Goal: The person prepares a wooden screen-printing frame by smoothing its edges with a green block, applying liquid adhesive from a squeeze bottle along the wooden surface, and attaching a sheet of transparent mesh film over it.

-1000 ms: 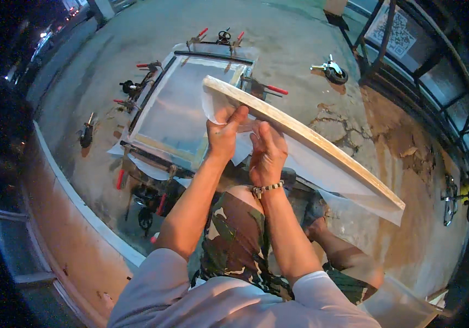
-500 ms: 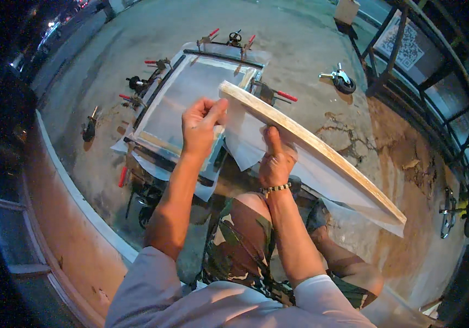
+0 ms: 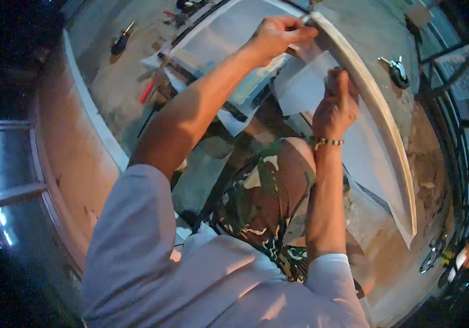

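Observation:
A long pale wooden strip (image 3: 381, 101) is held up on the right, running from far to near. Thin white translucent sheet (image 3: 368, 145) hangs along its inner side, with a loose flap between my arms. My left hand (image 3: 278, 41) pinches the sheet's edge beside the strip's far end, thumb and fingers together. Farther down the strip, my right hand (image 3: 335, 112) grips it through the sheet, thumb pointing up; its fingers are partly hidden. Beyond my left forearm lies a frame (image 3: 232, 24) covered in similar white material, with dark bars along its sides.
A caster wheel (image 3: 397, 74) lies on the concrete floor at the right, another caster (image 3: 121, 41) at the far left. A red-handled clamp (image 3: 147, 92) sits by the frame's near corner. A curved pale-edged panel (image 3: 89, 120) borders the left; dark metal railing (image 3: 447, 109) stands right.
My view has shifted, so the covered frame appears higher up. Both hands and the strip now appear farther right and higher, and the strip stands steeper in the picture.

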### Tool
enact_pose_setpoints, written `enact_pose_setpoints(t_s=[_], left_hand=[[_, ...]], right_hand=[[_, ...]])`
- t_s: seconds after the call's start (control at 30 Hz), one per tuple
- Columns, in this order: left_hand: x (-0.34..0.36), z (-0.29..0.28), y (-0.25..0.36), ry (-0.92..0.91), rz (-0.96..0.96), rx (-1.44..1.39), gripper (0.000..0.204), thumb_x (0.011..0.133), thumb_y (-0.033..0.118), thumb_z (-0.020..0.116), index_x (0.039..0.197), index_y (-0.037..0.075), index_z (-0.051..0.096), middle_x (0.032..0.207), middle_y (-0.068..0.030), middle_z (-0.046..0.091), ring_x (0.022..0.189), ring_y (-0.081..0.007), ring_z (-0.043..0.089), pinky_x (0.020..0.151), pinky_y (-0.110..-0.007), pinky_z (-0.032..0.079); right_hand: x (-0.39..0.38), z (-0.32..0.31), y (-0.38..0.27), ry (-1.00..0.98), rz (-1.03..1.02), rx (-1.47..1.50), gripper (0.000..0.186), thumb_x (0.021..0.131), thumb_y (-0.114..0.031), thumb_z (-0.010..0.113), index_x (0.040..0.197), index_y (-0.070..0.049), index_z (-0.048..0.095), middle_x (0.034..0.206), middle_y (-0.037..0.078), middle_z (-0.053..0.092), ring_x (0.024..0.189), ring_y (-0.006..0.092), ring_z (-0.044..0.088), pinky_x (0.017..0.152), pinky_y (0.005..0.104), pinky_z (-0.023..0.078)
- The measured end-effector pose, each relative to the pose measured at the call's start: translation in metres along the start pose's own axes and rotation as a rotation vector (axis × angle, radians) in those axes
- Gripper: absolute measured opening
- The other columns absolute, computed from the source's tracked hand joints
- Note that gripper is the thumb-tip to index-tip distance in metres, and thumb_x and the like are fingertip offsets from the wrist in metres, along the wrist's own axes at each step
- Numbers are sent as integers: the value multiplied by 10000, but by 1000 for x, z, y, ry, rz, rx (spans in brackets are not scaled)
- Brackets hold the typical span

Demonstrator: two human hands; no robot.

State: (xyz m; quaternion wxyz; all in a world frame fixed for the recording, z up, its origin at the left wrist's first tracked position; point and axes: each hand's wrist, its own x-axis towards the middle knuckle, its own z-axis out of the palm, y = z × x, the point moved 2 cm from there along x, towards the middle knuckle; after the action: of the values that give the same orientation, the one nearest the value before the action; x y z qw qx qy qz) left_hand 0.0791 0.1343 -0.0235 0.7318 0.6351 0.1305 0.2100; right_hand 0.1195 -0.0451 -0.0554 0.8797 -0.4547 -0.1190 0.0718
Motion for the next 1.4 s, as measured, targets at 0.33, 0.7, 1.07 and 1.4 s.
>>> enact_pose_setpoints(t_s=[0.33, 0.7, 1.07, 1.4], left_hand=[[-29, -34, 12, -161, -85, 486, 303, 840, 378, 680, 907, 83, 689, 816, 2, 665, 781, -95, 624, 659, -257, 502], [-210, -335, -266, 247, -953, 946, 310, 772, 286, 694, 861, -8, 660, 752, -170, 670, 670, -339, 644, 627, -433, 519], [-232, -287, -259, 634, -821, 749, 460, 622, 146, 840, 1013, -16, 660, 966, -144, 678, 877, -240, 641, 736, -382, 514], [-86, 28, 76, 378, 204, 425, 440, 823, 82, 675, 1237, 26, 541, 1161, -94, 616, 1044, -180, 586, 915, -313, 463]], right_hand=[[-1, 12, 24, -48, 114, -74, 294, 840, -172, 708, 1010, 60, 646, 1017, 127, 664, 923, 202, 643, 843, 327, 509], [11, -6, 33, -164, -401, -746, 226, 859, -96, 648, 1012, 69, 667, 983, 130, 685, 904, 186, 652, 824, 328, 519], [21, -36, 12, -72, -107, -575, 199, 837, -158, 666, 918, 17, 715, 892, 134, 709, 837, 205, 670, 780, 320, 507], [12, -4, 12, -163, 27, -662, 257, 846, -229, 663, 975, -8, 686, 1012, 126, 657, 940, 232, 604, 848, 327, 444]])
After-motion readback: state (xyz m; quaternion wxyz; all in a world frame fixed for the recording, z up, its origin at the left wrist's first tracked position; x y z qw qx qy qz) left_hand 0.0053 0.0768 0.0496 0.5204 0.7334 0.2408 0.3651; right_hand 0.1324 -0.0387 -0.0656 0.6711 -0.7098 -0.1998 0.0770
